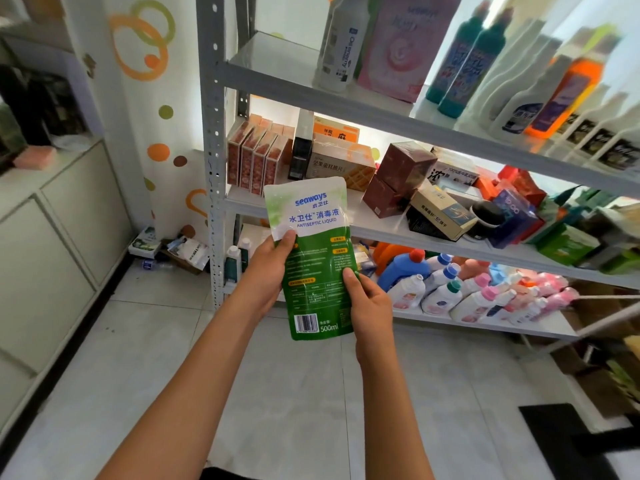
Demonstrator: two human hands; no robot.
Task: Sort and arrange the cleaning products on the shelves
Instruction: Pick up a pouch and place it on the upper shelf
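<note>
Bright daylight from upper right, washing out the top shelf (346,95) with glare. Sharp at centre; blurred, smeared, fisheye-bent toward right edge. Soft shadows on floor (138,358).

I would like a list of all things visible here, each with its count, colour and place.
pouch: one, green and white, held in front of the shelves
shelf rack: one, grey metal, right of the wall
red boxes: about four, middle shelf, left end
dark red boxes: two, stacked, middle shelf
white bottle: one, top shelf
pink box: one, top shelf
teal bottles: two, top shelf
blue bottle: one, bottom shelf
cabinet: one, pale, left
left hand: holds the pouch's left edge
right hand: holds its right edge
</note>
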